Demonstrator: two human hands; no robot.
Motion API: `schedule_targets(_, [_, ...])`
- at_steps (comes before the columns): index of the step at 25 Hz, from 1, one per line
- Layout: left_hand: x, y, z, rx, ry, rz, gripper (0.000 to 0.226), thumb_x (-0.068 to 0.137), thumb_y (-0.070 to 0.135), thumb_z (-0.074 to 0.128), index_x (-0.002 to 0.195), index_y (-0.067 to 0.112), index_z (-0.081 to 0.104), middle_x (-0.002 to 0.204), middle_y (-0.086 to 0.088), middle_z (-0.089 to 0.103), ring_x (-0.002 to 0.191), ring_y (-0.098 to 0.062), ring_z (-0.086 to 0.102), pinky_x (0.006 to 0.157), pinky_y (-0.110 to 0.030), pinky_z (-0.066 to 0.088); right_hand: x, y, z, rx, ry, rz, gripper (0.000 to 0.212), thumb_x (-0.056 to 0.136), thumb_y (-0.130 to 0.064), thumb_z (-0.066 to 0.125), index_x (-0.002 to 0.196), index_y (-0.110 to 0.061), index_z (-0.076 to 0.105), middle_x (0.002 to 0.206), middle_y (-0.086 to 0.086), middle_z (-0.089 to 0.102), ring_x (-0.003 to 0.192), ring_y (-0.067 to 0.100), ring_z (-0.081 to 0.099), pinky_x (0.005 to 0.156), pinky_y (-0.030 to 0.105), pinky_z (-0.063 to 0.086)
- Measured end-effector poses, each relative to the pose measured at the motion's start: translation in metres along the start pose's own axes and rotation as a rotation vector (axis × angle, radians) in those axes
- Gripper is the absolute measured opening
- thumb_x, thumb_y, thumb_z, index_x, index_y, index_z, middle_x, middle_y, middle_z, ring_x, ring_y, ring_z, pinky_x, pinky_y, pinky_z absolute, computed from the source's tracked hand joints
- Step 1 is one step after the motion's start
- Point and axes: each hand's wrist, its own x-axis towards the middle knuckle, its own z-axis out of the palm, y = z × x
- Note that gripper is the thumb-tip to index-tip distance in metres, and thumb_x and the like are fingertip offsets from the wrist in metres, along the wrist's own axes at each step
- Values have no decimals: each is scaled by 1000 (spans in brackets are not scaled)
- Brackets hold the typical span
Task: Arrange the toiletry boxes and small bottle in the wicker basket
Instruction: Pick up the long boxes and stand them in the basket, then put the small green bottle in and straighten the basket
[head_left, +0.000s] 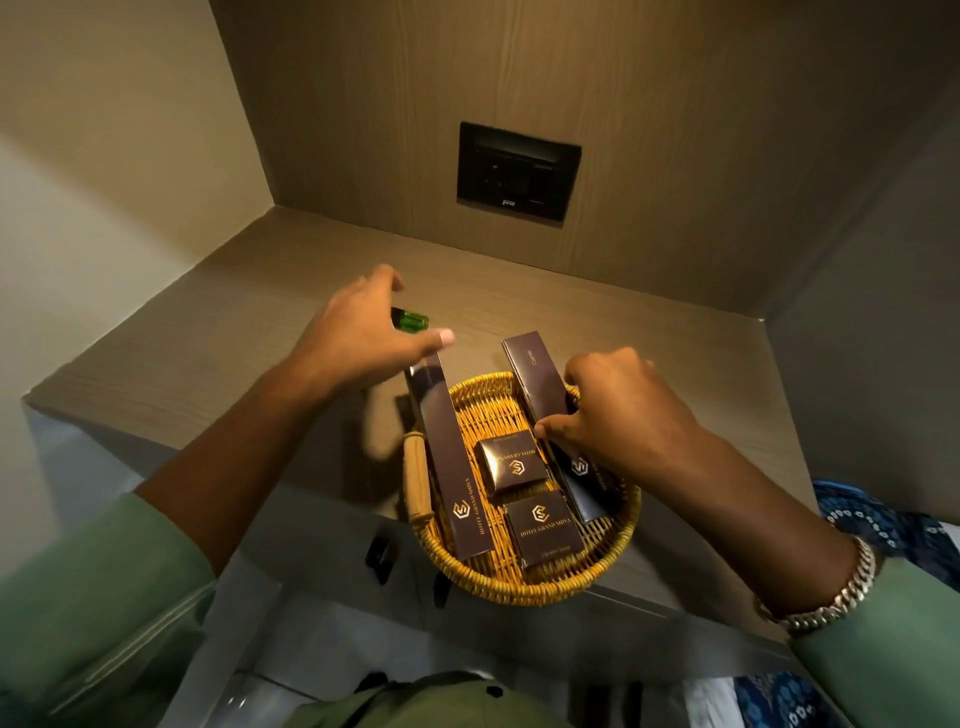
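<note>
A round wicker basket (613, 551) sits at the front edge of a wooden shelf. Inside lie two long dark boxes, one on the left (452, 467) and one on the right (535, 374), and between them two small square boxes (511, 462) (543, 527). My right hand (618, 415) holds the right long box, fingers curled round it. My left hand (363, 332) hovers over the shelf behind the basket with a small green bottle (413, 318) lying just beneath its spread fingers. Whether the fingers touch the bottle is unclear.
The shelf (260, 322) forms a niche with walls left, back and right. A black socket plate (517, 171) is on the back wall. The basket has a wooden handle (418, 480) on its left side. Blue patterned fabric (872, 519) lies at the right.
</note>
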Motion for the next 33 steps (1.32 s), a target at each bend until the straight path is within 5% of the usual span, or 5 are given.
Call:
schedule_targets(2, [27, -11, -5, -87, 113, 53, 53, 78, 28, 71, 126, 23, 48, 114, -5, 55, 101, -23, 56, 75, -32, 49, -3, 1, -4, 53, 76, 8, 48, 73, -46, 75, 107, -14, 63, 94, 7, 69, 81, 23, 62, 65, 39, 55])
schedule_targets(5, [57, -33, 0, -82, -171, 98, 66, 79, -3, 61, 135, 27, 45, 138, -6, 46, 121, -24, 48, 76, -23, 46, -8, 3, -11, 140, 165, -3, 48, 78, -42, 72, 117, -17, 61, 100, 7, 71, 86, 21, 65, 70, 41, 58])
schedule_targets(10, [80, -51, 22, 102, -245, 233, 43, 80, 8, 66, 120, 20, 58, 125, -7, 57, 113, -21, 52, 95, -38, 48, -23, 5, -11, 207, 230, -5, 39, 82, -36, 68, 116, -18, 63, 102, 4, 72, 85, 15, 66, 71, 37, 59])
schedule_targets(20, [50, 30, -26, -141, -135, 534, 28, 72, 21, 79, 96, 19, 64, 90, 6, 64, 80, -5, 61, 63, -16, 45, -35, 27, -1, 151, 291, -6, 21, 85, -27, 64, 101, -16, 70, 100, 4, 68, 89, 18, 61, 74, 41, 53])
schedule_targets(33, [-11, 63, 21, 326, -462, 606, 30, 78, 10, 70, 105, 20, 60, 103, 3, 56, 95, -13, 54, 75, -26, 52, -35, 45, 15, 331, 348, 57, 13, 81, -21, 69, 91, -17, 77, 87, 2, 70, 73, 11, 57, 65, 27, 46])
